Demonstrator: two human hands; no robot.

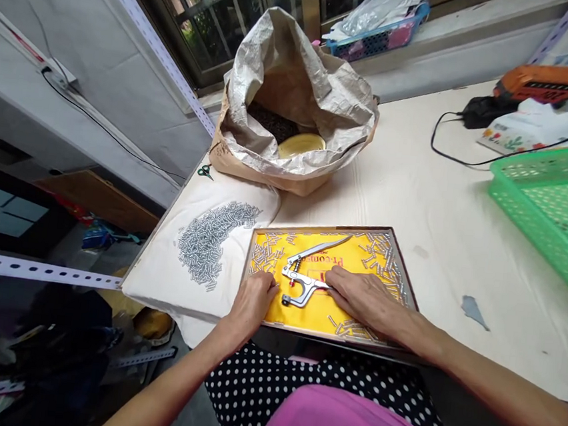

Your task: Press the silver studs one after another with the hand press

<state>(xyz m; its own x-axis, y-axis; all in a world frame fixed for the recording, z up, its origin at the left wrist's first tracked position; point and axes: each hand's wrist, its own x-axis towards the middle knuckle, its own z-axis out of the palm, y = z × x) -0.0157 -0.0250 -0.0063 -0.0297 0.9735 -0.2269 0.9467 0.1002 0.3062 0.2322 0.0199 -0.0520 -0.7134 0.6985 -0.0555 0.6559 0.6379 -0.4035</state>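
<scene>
A shallow tray (406,265) with a yellow lining lies at the table's front edge. In it rest silver snap-fastener pliers (302,283) with their handles spread apart. My right hand (363,300) is wrapped round the lower handle, and its fingers cover that handle's end. At the tray's left side my left hand (254,297) is closed with thumb and fingertips together; what they pinch, if anything, is too small to make out. Small metal springs (266,251) lie along the tray's left side, with more springs (384,259) at the right.
A large heap of small metal pieces (205,242) covers part of the white cloth at left, near green-handled scissors (205,172). Behind the tray stands an open sack (288,173) with dark contents and a yellow bowl (301,145). A green basket (539,217) sits at right.
</scene>
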